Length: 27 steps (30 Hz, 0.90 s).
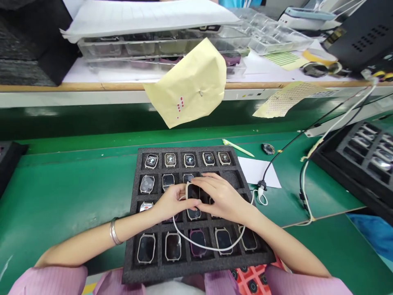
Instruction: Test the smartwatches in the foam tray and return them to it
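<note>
a pale green pen (238,148) lies on the bench (73,184), near white paper (260,172). a creased yellow sheet (192,84) hangs at the shelf (116,87) edge.

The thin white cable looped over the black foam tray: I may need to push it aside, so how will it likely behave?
The thin white cable is probably floppy, since it bends in a wide loop. Being slender, it looks light. Pushed, it might catch on the beige-framed rectangular watches in the black foam tray.
</note>
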### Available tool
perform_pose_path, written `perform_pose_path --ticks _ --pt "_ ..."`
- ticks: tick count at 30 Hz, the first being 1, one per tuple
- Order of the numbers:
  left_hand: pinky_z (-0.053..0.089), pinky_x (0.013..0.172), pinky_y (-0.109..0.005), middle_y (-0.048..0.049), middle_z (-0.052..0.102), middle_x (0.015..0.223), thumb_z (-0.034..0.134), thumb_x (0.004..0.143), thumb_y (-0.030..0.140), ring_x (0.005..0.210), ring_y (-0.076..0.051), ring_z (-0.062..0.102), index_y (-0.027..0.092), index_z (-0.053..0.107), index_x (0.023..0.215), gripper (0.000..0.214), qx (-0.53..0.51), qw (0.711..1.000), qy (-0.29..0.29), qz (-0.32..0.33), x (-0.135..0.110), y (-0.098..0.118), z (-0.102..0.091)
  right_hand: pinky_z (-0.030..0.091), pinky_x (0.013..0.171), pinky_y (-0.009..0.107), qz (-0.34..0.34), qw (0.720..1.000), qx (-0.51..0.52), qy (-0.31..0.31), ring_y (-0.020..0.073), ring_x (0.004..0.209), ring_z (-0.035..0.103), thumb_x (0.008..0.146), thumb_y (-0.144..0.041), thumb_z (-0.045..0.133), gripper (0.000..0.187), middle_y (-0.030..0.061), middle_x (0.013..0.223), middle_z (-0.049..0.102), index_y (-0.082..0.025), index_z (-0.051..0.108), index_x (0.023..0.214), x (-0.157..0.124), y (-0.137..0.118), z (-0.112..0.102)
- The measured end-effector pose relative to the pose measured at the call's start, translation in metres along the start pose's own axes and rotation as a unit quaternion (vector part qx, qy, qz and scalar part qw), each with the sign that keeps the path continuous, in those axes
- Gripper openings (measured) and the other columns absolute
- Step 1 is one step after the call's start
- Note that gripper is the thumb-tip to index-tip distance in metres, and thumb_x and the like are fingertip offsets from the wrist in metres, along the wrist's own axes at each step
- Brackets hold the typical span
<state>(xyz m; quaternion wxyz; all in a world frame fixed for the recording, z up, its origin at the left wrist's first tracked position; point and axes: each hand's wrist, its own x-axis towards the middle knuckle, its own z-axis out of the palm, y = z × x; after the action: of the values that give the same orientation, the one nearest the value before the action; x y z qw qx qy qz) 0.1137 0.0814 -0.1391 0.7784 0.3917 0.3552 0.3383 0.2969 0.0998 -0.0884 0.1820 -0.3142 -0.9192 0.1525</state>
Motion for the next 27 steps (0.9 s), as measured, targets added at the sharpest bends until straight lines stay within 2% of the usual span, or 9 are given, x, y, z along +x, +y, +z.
perform_pose_path --ticks 5,9,12,17,22,27 --pt "0.055 0.071 -0.031 -0.0009 0.063 0.077 0.081 0.067 0.039 0.072 -0.017 0.063 0.013 0.062 0.083 0.036 0.006 1.000 -0.021 -0.006 0.000 0.000 0.000 0.051 0.091 0.050 0.012 1.000 0.007 -0.008 0.0293 0.098 0.066 0.085 -0.027 0.067 0.036 0.0149 0.107 0.069 -0.011 0.058 0.115 -0.003 0.005 -0.002" --pt "0.055 0.073 -0.033 -0.0017 0.065 0.078 0.078 0.071 0.042 0.072 -0.018 0.065 0.013 0.063 0.085 0.036 0.012 1.000 -0.015 -0.007 -0.002 0.000 -0.002 0.052 0.089 0.048 0.010 0.999 0.026 -0.028 0.0288 0.097 0.066 0.087 -0.028 0.068 0.034 0.0146 0.106 0.069 -0.011 0.058 0.114 -0.002 0.006 0.002" --pt "0.054 0.074 -0.033 -0.0029 0.066 0.077 0.077 0.073 0.043 0.074 -0.019 0.065 0.013 0.063 0.086 0.036 0.028 1.000 0.001 0.009 -0.004 0.002 -0.003 0.054 0.086 0.047 0.017 0.999 0.041 0.003 0.0288 0.097 0.065 0.087 -0.032 0.067 0.035 0.0147 0.106 0.068 -0.012 0.058 0.115 -0.003 0.005 0.008" --pt "0.052 0.081 -0.033 -0.0079 0.069 0.095 0.072 0.078 0.043 0.091 -0.022 0.064 0.014 0.062 0.096 0.035 0.044 0.998 0.001 0.038 -0.007 0.001 -0.005 0.053 0.088 0.048 0.011 0.997 0.050 0.054 0.0286 0.102 0.064 0.091 -0.033 0.061 0.034 0.0151 0.110 0.067 -0.013 0.057 0.118 -0.006 0.004 0.020" --pt "0.056 0.075 -0.034 -0.0032 0.066 0.081 0.075 0.076 0.042 0.074 -0.018 0.066 0.013 0.060 0.097 0.039 0.002 1.000 -0.003 0.002 -0.009 -0.002 -0.006 0.053 0.088 0.047 0.007 0.996 0.061 0.071 0.0288 0.101 0.065 0.089 -0.035 0.065 0.036 0.0154 0.108 0.067 -0.012 0.058 0.116 -0.006 0.006 0.023" --pt "0.057 0.074 -0.033 -0.0030 0.065 0.082 0.074 0.077 0.041 0.072 -0.016 0.066 0.012 0.059 0.098 0.039 -0.004 1.000 -0.004 0.003 -0.009 -0.002 -0.006 0.054 0.088 0.046 0.007 0.995 0.068 0.074 0.0281 0.102 0.065 0.091 -0.035 0.063 0.035 0.0150 0.109 0.068 -0.013 0.057 0.118 -0.007 0.006 0.025"
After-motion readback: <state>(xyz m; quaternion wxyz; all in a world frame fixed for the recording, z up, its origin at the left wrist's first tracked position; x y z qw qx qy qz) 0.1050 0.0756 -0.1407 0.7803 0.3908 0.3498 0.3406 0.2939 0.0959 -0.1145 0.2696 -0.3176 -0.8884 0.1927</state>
